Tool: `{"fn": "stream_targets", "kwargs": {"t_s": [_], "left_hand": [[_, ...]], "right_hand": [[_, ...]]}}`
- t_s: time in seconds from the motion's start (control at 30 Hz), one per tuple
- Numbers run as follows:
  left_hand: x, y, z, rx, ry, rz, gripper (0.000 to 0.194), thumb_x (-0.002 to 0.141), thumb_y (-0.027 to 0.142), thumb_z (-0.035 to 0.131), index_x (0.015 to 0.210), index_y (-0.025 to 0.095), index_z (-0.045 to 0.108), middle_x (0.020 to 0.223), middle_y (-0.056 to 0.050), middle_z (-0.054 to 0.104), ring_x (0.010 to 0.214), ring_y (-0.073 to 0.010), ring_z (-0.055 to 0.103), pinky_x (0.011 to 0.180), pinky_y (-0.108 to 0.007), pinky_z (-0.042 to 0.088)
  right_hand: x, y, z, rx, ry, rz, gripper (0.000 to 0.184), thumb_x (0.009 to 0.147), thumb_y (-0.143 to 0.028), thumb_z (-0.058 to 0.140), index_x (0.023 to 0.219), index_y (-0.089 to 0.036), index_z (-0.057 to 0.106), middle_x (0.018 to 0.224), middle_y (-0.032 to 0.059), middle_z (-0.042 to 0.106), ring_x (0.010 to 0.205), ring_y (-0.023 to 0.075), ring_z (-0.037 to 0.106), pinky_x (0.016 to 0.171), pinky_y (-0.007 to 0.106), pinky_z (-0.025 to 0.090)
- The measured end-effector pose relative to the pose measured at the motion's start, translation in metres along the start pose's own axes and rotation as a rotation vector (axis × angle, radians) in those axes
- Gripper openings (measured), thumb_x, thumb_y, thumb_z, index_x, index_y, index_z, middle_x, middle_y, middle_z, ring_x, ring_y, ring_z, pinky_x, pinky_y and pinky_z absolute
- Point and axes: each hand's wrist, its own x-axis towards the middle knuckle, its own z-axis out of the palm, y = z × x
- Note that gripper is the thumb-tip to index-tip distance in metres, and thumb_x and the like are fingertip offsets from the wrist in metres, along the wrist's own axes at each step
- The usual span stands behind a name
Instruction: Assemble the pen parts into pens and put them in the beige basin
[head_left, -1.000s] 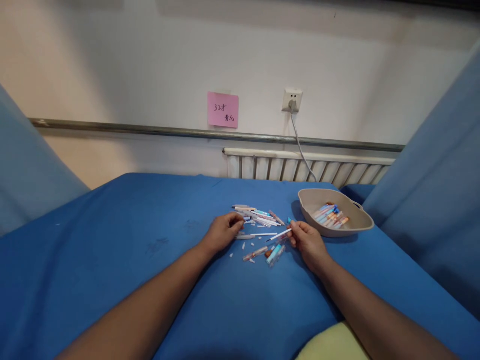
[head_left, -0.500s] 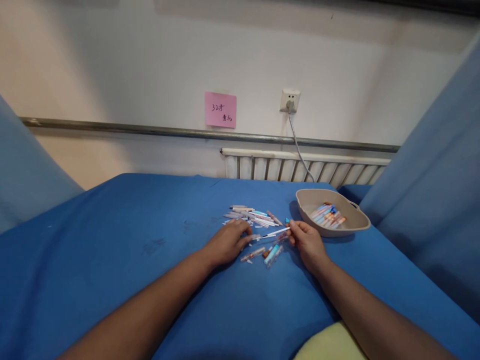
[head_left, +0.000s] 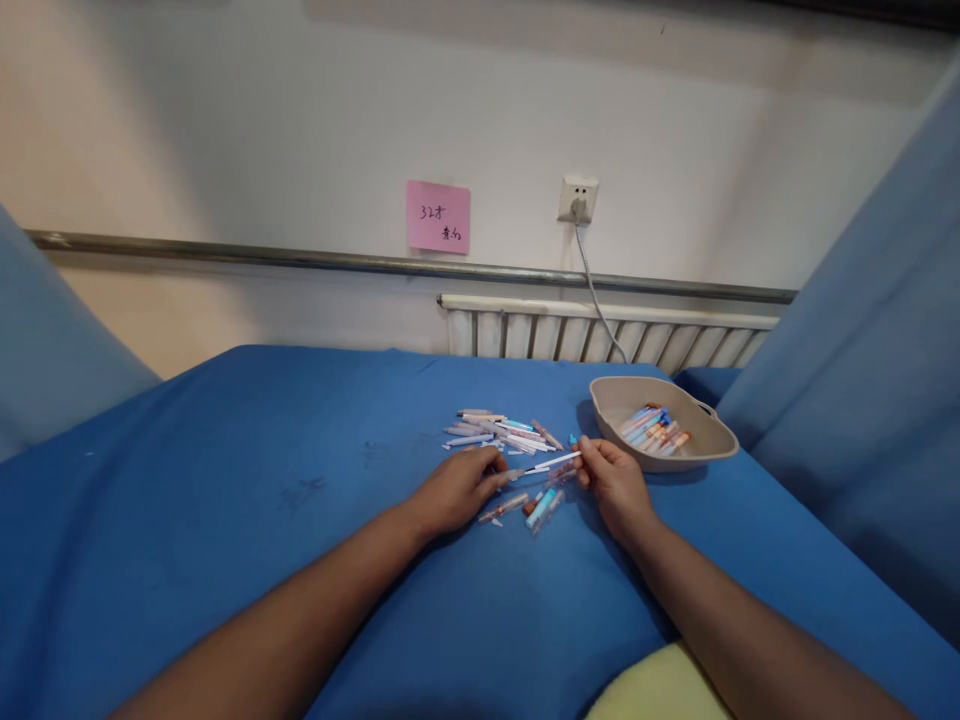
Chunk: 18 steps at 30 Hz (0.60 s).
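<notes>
My right hand point(head_left: 615, 488) pinches the back end of a thin white pen refill point(head_left: 558, 461), its dark tip pointing left. My left hand point(head_left: 457, 490) is closed, with thumb and fingertips on a small clear pen piece point(head_left: 514, 475). The refill's tip meets that piece or lies right beside it; I cannot tell which. Beyond the hands lies a pile of white refills and pen parts point(head_left: 517, 437). Nearer me are a clear pen barrel point(head_left: 504, 508), a light blue barrel point(head_left: 540, 509) and a small brown part point(head_left: 530, 508).
A beige basket point(head_left: 716, 450) holding several coloured pens point(head_left: 654, 432) stands right of my right hand. Blue cloth point(head_left: 300, 560) covers the surface. Behind are a wall rail point(head_left: 300, 257), a radiator point(head_left: 540, 335) and a plugged socket point(head_left: 578, 199). Blue curtains point(head_left: 847, 300) hang at both sides.
My left fingers have closed in on the clear piece and brought it up to the refill's tip. The right hand has hardly moved. The view has shifted slightly.
</notes>
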Motion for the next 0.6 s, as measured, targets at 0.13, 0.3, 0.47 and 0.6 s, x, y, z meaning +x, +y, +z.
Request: {"fn": "stream_targets", "kwargs": {"t_s": [0.13,0.3,0.47,0.6], "left_hand": [[-0.001,0.002,0.003,-0.025,-0.013,-0.029,0.027,0.087,0.041,0.046,0.085,0.019,0.061,0.079,-0.002,0.062,0.073,-0.0171,0.054,0.062,-0.024,0.038],[-0.001,0.007,0.001,-0.124,-0.071,-0.065,0.032,0.088,0.044,0.043,0.087,0.017,0.060,0.077,-0.001,0.061,0.068,-0.0152,0.052,0.060,-0.023,0.036],[-0.001,0.016,-0.001,-0.325,-0.197,-0.060,0.029,0.088,0.040,0.045,0.093,0.017,0.062,0.075,0.000,0.059,0.067,-0.0138,0.051,0.060,-0.022,0.038],[-0.001,0.023,0.003,-0.601,-0.266,-0.121,0.030,0.085,0.042,0.050,0.096,0.016,0.060,0.077,-0.001,0.059,0.065,-0.0128,0.053,0.058,-0.022,0.042]], "right_hand": [[-0.004,-0.004,0.005,-0.046,-0.038,-0.045,0.036,0.075,-0.053,0.061,0.076,-0.017,0.064,0.060,-0.0013,0.057,0.046,0.0089,0.042,0.046,0.023,0.033],[-0.007,-0.009,0.006,-0.101,-0.077,-0.111,0.040,0.080,-0.054,0.054,0.087,-0.016,0.065,0.063,-0.0008,0.058,0.049,0.0100,0.045,0.049,0.024,0.035],[-0.007,-0.011,0.006,-0.097,-0.084,-0.101,0.039,0.082,-0.052,0.053,0.089,-0.016,0.065,0.063,-0.0011,0.058,0.049,0.0103,0.046,0.050,0.024,0.036],[-0.014,-0.011,0.012,-0.133,-0.196,-0.084,0.037,0.083,-0.051,0.052,0.086,-0.017,0.066,0.060,-0.0012,0.058,0.049,0.0106,0.048,0.050,0.024,0.038]]}}
